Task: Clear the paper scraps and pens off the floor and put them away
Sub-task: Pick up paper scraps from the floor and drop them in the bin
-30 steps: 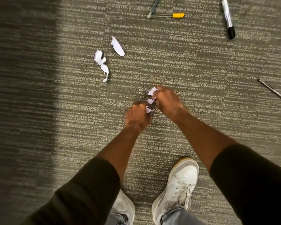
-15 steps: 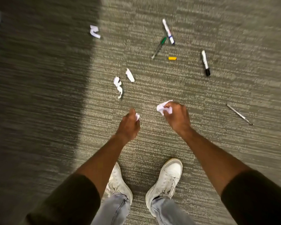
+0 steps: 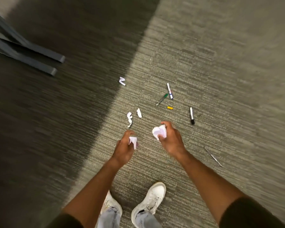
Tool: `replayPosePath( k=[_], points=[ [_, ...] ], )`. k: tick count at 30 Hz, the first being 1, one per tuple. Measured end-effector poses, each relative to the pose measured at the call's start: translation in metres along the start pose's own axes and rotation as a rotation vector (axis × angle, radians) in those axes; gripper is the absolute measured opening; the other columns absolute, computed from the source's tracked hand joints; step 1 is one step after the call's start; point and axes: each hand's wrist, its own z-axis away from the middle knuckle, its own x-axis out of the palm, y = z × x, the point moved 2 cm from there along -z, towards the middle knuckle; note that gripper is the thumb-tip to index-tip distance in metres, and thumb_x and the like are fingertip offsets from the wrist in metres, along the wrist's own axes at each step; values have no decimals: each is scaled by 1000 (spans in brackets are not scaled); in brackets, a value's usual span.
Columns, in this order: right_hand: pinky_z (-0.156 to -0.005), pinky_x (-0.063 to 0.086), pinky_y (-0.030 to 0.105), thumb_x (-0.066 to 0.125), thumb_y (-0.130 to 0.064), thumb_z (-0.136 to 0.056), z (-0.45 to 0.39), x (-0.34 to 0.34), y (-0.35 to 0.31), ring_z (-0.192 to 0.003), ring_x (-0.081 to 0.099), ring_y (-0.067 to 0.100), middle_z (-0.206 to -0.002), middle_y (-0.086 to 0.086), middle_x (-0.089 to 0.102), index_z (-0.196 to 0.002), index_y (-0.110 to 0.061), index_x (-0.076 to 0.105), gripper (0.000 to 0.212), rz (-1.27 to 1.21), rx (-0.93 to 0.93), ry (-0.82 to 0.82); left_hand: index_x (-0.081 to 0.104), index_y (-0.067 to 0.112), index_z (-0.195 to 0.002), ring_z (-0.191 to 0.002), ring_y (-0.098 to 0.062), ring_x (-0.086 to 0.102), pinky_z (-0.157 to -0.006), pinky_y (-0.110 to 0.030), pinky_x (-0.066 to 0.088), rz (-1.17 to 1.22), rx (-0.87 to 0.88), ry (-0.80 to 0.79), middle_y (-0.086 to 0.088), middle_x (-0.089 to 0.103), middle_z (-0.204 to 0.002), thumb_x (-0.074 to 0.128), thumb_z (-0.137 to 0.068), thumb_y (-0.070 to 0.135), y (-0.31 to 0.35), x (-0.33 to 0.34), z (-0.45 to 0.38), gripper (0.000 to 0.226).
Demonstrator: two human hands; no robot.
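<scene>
My left hand [image 3: 124, 148] is closed around a small white paper scrap [image 3: 133, 141]. A larger crumpled scrap [image 3: 158, 131] sits in my right hand [image 3: 171, 139]. Both hands hover above the carpet. Ahead of them lie a twisted scrap [image 3: 129, 118], a short scrap [image 3: 139, 112] and, farther off, a folded scrap [image 3: 122, 81]. Pens lie beyond: a white marker with a blue cap [image 3: 169, 90], a green pen [image 3: 162, 99], a pen with a yellow cap [image 3: 167, 107], a black-capped marker [image 3: 191, 115] and a thin grey pen [image 3: 212, 156] at the right.
The floor is grey-green striped carpet [image 3: 220, 71] with a dark shaded band on the left. Dark metal furniture legs [image 3: 31, 58] rest on it at the upper left. My white shoes [image 3: 150, 199] stand below my hands.
I have risen, so the view has pulled back from the floor. My hands came up and apart, each with a scrap. More pens, a far scrap and the furniture legs came into view.
</scene>
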Motion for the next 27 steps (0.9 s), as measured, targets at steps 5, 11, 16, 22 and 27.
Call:
replayPosePath(
  k=[5,11,16,22,27],
  points=[
    [-81,57,43,64,-11,-90,33,-9,-57,-100,62,28,-113,14,64,-121,-7,55,32,35,-100,-23,50,0,-123,-78,-22,60,-68,-30,51,164,-55,150,-8,65,-95,40,-97,-3,20,-35,55,27],
    [-73,50,30,67,-8,-86,82,17,-124,-89,60,21,-104,11,67,-109,-6,62,23,0,-199,-35,59,-6,-104,-96,-40,62,-86,-50,50,351,-28,365,-22,64,-100,43,-87,12,34,-97,132,30],
    [-53,37,7,68,-9,-85,138,65,-174,-78,60,18,-91,5,67,-105,-7,66,20,-45,-274,-59,62,3,-99,-93,-35,63,-83,-49,53,559,-191,552,-25,67,-101,39,-92,0,1,-146,205,24],
    [-53,37,9,71,-8,-82,226,142,-231,-76,60,16,-84,-2,65,-100,-8,66,19,-116,-299,-153,61,5,-106,-88,-24,64,-63,-26,54,854,-254,684,-24,68,-107,37,-91,-1,-44,-194,321,29],
    [-65,51,26,70,-5,-79,319,226,-277,-77,63,17,-80,-4,67,-87,-20,64,18,-207,-282,-335,60,10,-108,-83,-18,66,-57,-20,49,1004,-263,821,-15,71,-105,40,-93,4,-82,-229,428,26]
  ],
)
